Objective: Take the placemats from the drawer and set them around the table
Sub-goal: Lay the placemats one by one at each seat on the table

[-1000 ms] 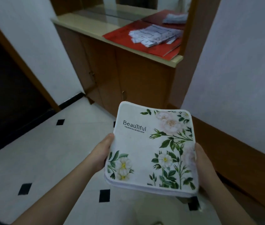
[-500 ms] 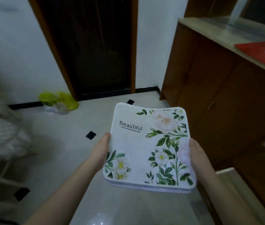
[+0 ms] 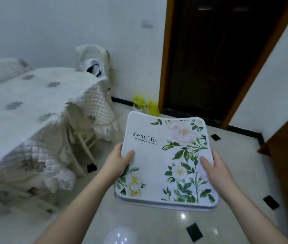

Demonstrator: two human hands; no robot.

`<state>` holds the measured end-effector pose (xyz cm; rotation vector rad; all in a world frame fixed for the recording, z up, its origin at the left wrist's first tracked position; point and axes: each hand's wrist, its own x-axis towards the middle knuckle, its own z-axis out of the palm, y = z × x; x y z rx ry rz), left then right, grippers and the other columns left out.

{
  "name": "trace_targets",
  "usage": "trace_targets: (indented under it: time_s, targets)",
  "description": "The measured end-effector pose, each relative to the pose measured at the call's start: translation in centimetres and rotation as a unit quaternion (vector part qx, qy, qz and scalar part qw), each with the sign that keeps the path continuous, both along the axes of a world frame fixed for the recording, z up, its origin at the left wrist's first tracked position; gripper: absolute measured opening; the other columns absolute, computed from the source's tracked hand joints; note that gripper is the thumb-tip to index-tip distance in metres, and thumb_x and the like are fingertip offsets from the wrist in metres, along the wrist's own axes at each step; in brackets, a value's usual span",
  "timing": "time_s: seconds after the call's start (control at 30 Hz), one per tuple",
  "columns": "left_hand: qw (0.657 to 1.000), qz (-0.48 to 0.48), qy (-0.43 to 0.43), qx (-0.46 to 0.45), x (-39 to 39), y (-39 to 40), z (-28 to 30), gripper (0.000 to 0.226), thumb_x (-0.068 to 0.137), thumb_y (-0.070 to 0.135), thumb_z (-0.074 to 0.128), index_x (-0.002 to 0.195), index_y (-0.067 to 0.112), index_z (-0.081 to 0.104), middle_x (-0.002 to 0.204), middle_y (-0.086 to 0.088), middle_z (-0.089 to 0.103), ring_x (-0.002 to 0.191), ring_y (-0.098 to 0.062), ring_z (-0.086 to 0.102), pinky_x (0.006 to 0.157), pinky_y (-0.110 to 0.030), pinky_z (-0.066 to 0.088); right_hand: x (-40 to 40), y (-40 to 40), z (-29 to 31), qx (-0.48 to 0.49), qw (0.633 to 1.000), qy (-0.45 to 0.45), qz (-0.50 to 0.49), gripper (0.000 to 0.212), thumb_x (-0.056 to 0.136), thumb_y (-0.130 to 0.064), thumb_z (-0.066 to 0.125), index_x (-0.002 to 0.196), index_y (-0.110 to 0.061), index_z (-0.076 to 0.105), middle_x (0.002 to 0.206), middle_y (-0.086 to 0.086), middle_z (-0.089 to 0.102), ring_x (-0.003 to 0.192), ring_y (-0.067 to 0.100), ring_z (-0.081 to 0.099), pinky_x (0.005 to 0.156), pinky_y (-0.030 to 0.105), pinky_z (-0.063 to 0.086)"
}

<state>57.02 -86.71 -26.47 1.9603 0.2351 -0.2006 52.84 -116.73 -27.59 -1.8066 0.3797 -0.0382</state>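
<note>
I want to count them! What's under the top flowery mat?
Under the top mat more mat edges peek out, stacked. How many, I can't tell. Both hands hold the pile; their fingers underneath are hidden.

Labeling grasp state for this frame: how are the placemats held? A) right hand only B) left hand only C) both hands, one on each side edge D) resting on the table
C: the left hand and right hand each grip a side edge of the placemats, held above the floor, apart from the table.
</note>
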Motion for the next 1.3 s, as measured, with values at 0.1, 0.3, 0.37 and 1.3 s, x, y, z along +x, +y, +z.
trace_targets:
  time_s: [0.1, 0.3, 0.37, 1.3]
  targets:
    - [0.998, 0.06, -0.007, 0.022, -0.7, 2.1, 0.0, 0.03, 0.091, 0.032, 0.065, 0.118, 0.024, 0.057, 0.108, 0.004, 0.07, 0.094, -0.015, 0.069, 0.088, -0.045, 0.056, 2.3, 1.5, -0.2, 0.004, 0.998, -0.004, 0.061, 0.031, 0.098, -0.021, 0.055, 0.123, -0.038, 0.049, 0.108, -0.01, 0.071, 0.086, 0.011, 0.073, 0.072, 0.037, 0.06]
    - [0.979, 0.203, -0.003, 0.008, -4.7, 6.2, -0.5, 0.056, 0.07, 0.05, 0.065, 0.119, 0.024, 0.061, 0.108, 0.003, 0.073, 0.094, -0.019, 0.071, 0.088, -0.051, 0.056, 6.1, 5.7, -0.8, 0.005, 0.982, -0.019, 0.189, 0.04, 0.095, -0.015, 0.058, 0.128, -0.036, 0.047, 0.11, -0.014, 0.068, 0.096, 0.006, 0.067, 0.084, 0.033, 0.055]
    - [0.969, 0.248, -0.007, -0.002, -6.9, 7.5, -0.7, 0.051, 0.068, 0.046, 0.067, 0.114, 0.025, 0.064, 0.106, 0.002, 0.074, 0.093, -0.022, 0.072, 0.088, -0.052, 0.056, 6.7, 7.6, -1.2, 0.01, 0.972, -0.019, 0.236, 0.042, 0.094, -0.015, 0.058, 0.129, -0.035, 0.047, 0.111, -0.016, 0.066, 0.099, 0.004, 0.066, 0.086, 0.031, 0.054]
    - [0.782, 0.62, -0.061, -0.012, -43.7, 34.5, -1.1, 0.036, 0.087, 0.024, 0.066, 0.122, 0.02, 0.058, 0.108, -0.002, 0.071, 0.091, -0.02, 0.07, 0.085, -0.046, 0.057, -12.6, 50.3, 2.0, 0.024, 0.796, -0.044, 0.603, 0.041, 0.094, -0.013, 0.057, 0.106, -0.052, 0.053, 0.103, -0.015, 0.07, 0.085, 0.008, 0.071, 0.072, 0.035, 0.059]
